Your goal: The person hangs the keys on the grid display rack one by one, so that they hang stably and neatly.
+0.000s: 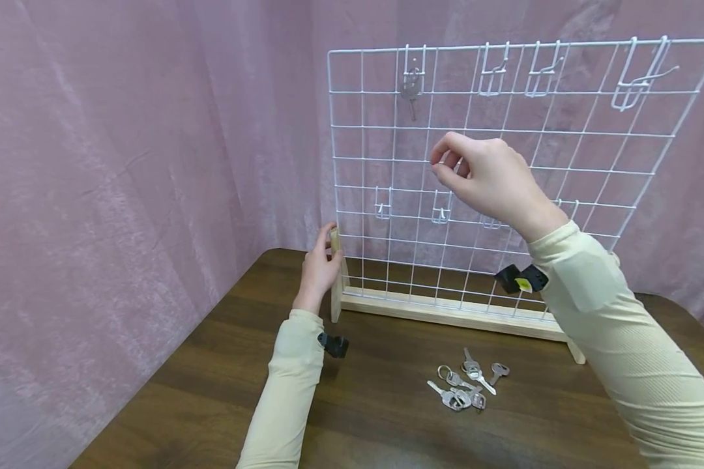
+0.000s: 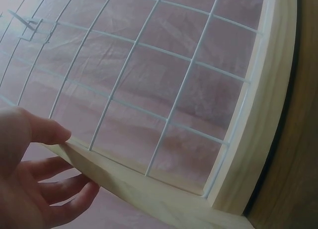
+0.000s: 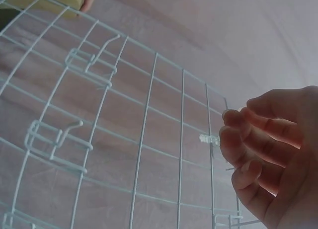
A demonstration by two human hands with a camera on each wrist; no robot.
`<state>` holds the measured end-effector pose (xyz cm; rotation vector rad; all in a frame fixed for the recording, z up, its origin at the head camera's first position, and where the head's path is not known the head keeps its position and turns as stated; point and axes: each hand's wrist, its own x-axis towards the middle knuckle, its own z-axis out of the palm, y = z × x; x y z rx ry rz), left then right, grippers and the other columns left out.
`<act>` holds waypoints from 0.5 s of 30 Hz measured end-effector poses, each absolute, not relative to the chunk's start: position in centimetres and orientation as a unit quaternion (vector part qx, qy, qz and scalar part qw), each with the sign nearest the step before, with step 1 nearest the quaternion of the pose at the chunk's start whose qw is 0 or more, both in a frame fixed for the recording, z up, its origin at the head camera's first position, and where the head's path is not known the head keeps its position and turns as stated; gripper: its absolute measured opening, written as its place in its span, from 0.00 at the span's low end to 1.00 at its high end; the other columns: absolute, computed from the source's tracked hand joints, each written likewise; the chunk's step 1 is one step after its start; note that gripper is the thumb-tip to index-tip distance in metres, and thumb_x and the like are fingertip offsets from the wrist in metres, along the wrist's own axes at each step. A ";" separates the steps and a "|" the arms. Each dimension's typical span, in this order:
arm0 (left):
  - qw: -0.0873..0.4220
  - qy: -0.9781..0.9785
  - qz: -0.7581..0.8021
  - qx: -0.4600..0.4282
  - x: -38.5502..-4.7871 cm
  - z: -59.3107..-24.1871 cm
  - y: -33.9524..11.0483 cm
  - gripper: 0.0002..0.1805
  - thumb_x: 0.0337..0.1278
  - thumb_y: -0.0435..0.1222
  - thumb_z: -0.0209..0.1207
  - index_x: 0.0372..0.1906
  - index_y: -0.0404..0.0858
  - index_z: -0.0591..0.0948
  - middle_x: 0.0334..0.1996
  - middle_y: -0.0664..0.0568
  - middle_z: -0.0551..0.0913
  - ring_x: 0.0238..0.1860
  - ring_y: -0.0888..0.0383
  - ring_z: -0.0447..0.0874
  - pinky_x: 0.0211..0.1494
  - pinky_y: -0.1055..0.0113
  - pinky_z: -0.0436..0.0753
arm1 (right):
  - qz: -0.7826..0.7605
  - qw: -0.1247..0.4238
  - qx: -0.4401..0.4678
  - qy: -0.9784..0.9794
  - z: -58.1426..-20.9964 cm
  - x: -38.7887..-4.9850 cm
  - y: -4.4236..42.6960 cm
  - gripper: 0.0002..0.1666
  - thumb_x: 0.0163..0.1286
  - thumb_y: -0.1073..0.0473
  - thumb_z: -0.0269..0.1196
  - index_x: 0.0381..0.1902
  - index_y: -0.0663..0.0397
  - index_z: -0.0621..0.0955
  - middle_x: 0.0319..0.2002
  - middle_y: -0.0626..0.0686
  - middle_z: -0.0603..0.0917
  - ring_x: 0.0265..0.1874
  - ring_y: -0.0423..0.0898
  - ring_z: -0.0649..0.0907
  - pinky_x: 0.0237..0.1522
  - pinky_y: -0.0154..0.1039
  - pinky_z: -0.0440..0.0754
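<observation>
Key [image 1: 411,86] hung on upper-left hook [image 1: 424,65]; loose keys [image 1: 459,398] unhung on table [image 1: 381,404] below, three other upper hooks [image 1: 632,84] bare. Left hand [image 1: 319,266] pinching wooden stand [image 1: 336,286]; right hand [image 1: 495,170] empty before grid [image 1: 394,159], fingers loosely curled.

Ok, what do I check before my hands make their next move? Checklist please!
Left hand gripping the wooden post: ok.
Right hand free: ok, no key seen in it.
Hung key on its top-left hook: ok.
Other top hooks free: ok, all three.
Loose keys separated: not ok, several overlap on the table.
Lower right hooks free: cannot tell, the right arm partly covers them.
</observation>
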<state>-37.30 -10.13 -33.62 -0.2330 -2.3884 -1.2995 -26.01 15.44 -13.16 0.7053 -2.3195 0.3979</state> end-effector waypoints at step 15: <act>0.209 -0.860 -0.457 -0.086 -37.2 -33.7 -10.2 0.31 0.66 0.36 0.53 0.71 0.56 0.61 0.57 0.37 0.80 0.47 0.41 0.86 0.45 0.49 0.85 | 0.163 0.356 0.311 -0.866 -17.3 -24.4 16.1 0.05 0.67 0.64 0.59 0.39 0.55 0.81 0.25 0.50 0.85 0.25 0.42 0.80 0.27 0.36 0.75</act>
